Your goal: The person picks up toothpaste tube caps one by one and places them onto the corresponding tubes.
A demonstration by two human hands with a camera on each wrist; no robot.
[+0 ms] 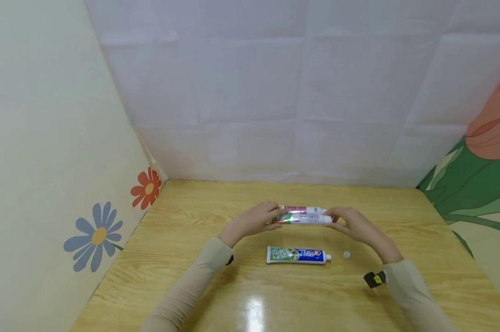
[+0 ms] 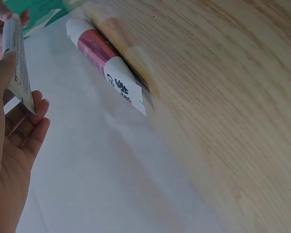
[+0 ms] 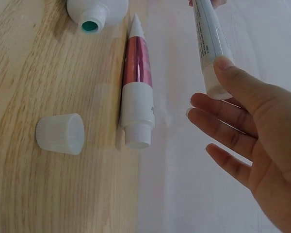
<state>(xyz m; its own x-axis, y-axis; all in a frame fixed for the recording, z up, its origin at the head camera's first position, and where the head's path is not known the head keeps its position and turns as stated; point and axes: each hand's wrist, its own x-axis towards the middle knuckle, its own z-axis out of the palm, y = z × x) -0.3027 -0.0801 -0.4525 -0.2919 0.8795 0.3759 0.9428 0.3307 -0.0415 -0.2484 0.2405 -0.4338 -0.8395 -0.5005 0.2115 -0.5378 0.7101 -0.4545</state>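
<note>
Both hands hold a white and green toothpaste tube above the table. My left hand pinches its flat end between thumb and fingers, as the left wrist view also shows. At the other end, the thumb and fingers of my right hand pinch the white cap. A pink and white toothpaste tube lies on the table behind it, its cap on. Nearer the front lies a green and blue toothpaste tube with a bare nozzle. A loose white cap stands right of that nozzle.
The wooden table meets a white sheet at its back edge. Walls painted with flowers flank it left and right. Black wrist cameras sit under the sleeves.
</note>
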